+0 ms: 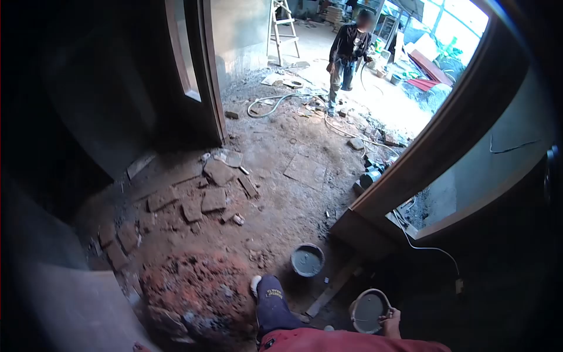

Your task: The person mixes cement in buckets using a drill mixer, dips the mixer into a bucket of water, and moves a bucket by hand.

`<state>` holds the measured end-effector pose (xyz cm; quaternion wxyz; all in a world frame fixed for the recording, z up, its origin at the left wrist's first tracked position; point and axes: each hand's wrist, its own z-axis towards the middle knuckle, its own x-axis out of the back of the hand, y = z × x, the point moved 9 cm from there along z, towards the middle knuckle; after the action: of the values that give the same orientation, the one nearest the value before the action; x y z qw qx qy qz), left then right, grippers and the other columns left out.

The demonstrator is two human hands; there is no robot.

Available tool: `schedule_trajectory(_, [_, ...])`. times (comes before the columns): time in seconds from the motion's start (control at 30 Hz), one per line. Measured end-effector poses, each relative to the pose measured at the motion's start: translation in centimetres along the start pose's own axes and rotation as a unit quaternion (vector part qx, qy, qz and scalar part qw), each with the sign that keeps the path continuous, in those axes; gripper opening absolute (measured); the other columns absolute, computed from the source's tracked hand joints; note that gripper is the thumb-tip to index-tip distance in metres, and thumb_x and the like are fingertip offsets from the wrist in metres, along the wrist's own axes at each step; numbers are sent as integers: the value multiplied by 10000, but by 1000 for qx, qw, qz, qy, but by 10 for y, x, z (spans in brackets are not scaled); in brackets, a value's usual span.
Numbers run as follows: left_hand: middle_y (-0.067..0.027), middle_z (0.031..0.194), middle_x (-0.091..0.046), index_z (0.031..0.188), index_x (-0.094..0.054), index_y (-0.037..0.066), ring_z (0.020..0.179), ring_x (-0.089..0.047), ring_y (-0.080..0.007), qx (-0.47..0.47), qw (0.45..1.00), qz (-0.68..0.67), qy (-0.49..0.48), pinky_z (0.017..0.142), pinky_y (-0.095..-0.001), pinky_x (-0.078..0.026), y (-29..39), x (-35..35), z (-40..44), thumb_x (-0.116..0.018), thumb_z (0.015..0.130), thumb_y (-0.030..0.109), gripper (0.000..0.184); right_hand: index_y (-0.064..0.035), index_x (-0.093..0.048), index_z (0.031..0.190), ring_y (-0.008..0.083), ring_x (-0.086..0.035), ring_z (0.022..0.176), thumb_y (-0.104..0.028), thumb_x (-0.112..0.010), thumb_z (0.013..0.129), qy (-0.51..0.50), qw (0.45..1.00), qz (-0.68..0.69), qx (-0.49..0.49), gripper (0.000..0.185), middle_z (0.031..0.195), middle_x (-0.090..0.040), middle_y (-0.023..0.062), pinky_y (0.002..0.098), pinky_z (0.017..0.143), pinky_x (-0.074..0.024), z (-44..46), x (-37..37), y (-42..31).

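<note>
My right hand [392, 322] is closed on the rim of a bucket [353, 314] at the lower right. Grey material that looks like wet mortar [370, 310] lies inside it. A second bucket [293, 262], also holding grey mix, stands on the floor ahead of my leg. Only a sliver of my left hand [141, 348] shows at the bottom edge, near a heap of reddish rubble [199, 287]; its fingers are mostly out of frame.
Broken slabs [213, 200] litter the dirt floor on the left. A plank [334, 291] lies between the buckets. Beyond the doorway frame [410, 158], a person [350, 53] stands near a hose [258, 111] and a ladder [285, 29]. A cable [431, 248] hangs at right.
</note>
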<state>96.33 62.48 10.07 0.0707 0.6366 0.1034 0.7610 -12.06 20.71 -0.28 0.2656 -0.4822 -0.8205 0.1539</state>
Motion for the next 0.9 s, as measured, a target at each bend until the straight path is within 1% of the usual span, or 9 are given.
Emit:
schedule_trajectory(0.1, [-256,1179,-659,1245,-631,-7,1046,-648,-429,28,999,7,44,877,-491,-537,103,24,121,-457,1011,483,570,-228,-426,523,166,-329,400,-265,-612,798,-11,998,-6,60,333,489,-422,-42,370,459,-323,-86,-26,-18])
schedule_trajectory(0.17, [-248,1276,-616,1307,-603,13,1168,-603,-395,-135,984,-75,93,979,-408,-492,220,21,203,-428,1034,439,536,-213,-456,585,162,-300,399,-273,-642,811,-10,997,72,37,299,494,-407,-32,369,498,-350,-98,-43,-16])
schedule_trajectory(0.23, [-207,1144,-694,1235,-650,-1,1027,-665,-381,-189,938,-292,-9,913,-406,-513,375,45,221,-479,1032,368,454,-207,-432,596,189,-358,432,-289,-687,783,-22,997,70,19,327,487,-342,-22,414,544,-446,-119,-67,-16])
schedule_trajectory(0.3, [-199,1047,-713,1203,-660,-5,939,-692,-298,-308,926,-218,0,820,-375,-525,517,68,235,-492,1035,382,455,-203,-409,569,182,-334,428,-288,-684,794,-41,996,79,-8,365,457,-302,-14,413,565,-441,-132,-97,-9])
schedule_trajectory(0.37, [-143,1063,-684,1259,-619,0,953,-660,-192,-332,851,-390,-120,814,-313,-519,631,47,262,-503,1040,378,452,-202,-397,560,181,-330,425,-285,-680,800,-57,995,80,-19,380,452,-290,-11,407,562,-435,-143,-131,-1])
schedule_trajectory(0.43, [-111,1034,-683,1225,-624,-4,921,-651,-172,-379,816,-414,-139,802,-294,-513,741,76,239,-516,1035,385,446,-202,-385,550,180,-325,422,-283,-676,807,-70,994,76,-34,396,447,-279,-7,401,559,-428,-151,-169,13])
schedule_trajectory(0.5, [-57,942,-653,1258,-625,36,839,-614,-129,-458,842,-264,-110,752,-271,-490,834,115,213,-522,1029,411,451,-180,-364,598,178,-274,445,-270,-661,825,-58,993,95,-48,384,475,-261,-10,413,660,-405,-149,-208,26])
schedule_trajectory(0.7, [-57,1010,-660,1299,-613,39,916,-618,-135,-514,778,-356,-66,827,-276,-506,983,179,173,-475,1057,373,436,-187,-381,591,179,-302,463,-263,-657,833,-73,993,43,-76,375,493,-264,-4,410,635,-404,-134,-329,70])
schedule_trajectory(0.9, [-40,1037,-652,1321,-615,66,924,-608,-112,-522,757,-375,-118,849,-271,-511,1096,111,178,-500,1048,369,424,-178,-492,822,180,-356,521,-202,-674,820,-42,989,110,-94,183,628,-343,19,407,594,-410,-130,-425,86])
